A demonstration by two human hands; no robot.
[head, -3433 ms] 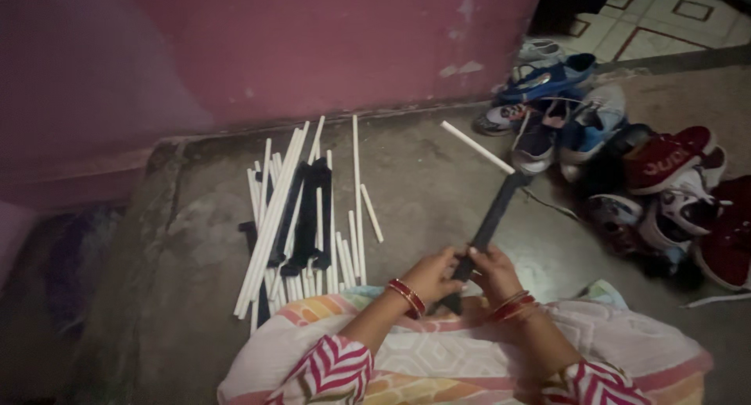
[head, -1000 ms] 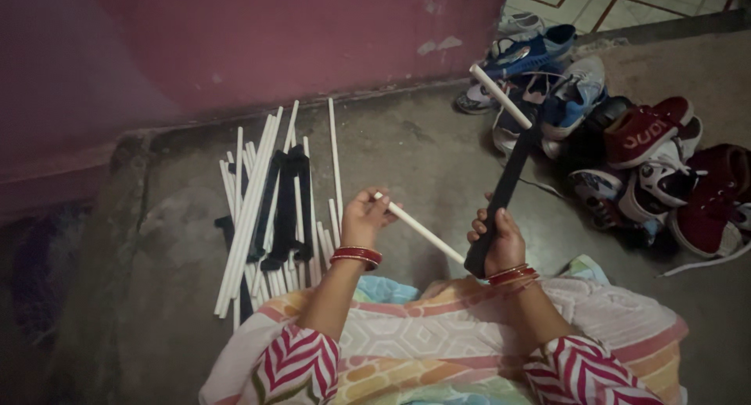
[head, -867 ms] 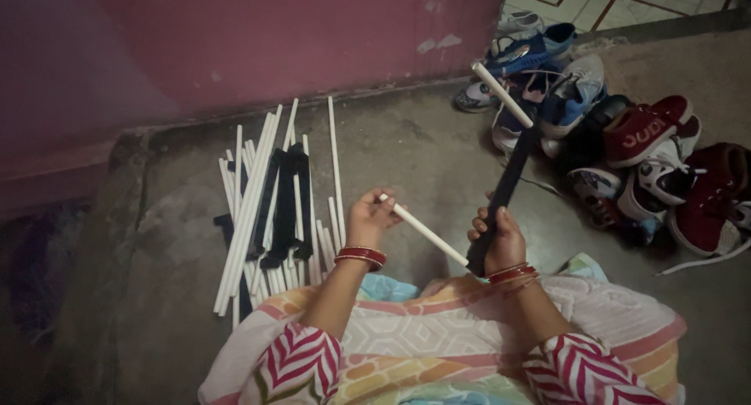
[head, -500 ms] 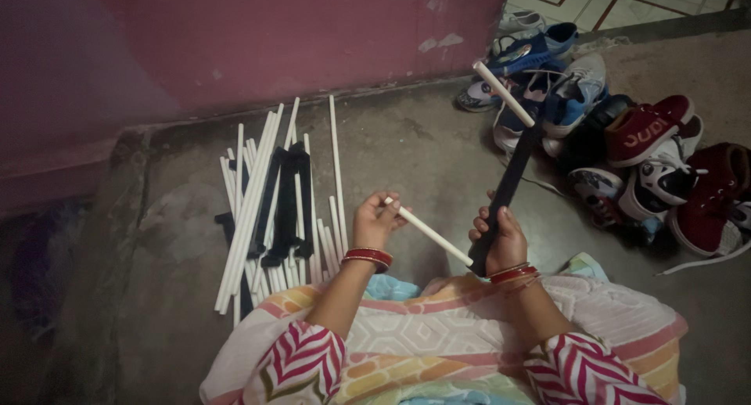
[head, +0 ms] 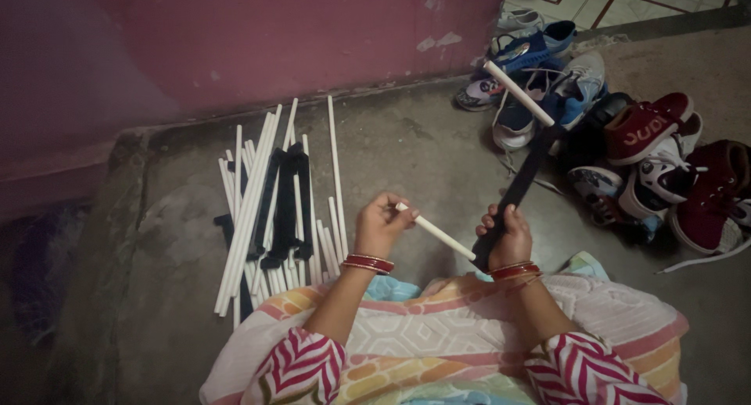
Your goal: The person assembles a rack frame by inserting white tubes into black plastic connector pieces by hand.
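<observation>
My left hand [head: 381, 225] has crept a little toward the right hand [head: 507, 237] since a second ago; the thin white plastic rod [head: 436, 233] it pinches at the far tip now runs down into the near end of the flat black sleeve strip [head: 520, 187]. I judge the rod is being fed into the strip, partway in. The right hand is closed around the strip's near end. Strip angles away to the far right, another white rod [head: 517, 93] poking from its far end over the heap of shoes [head: 626, 131]. Rod looks straight, slim, matt. Pile of white rods and black strips [head: 274, 201] lies on the concrete floor [head: 422, 154], left.
</observation>
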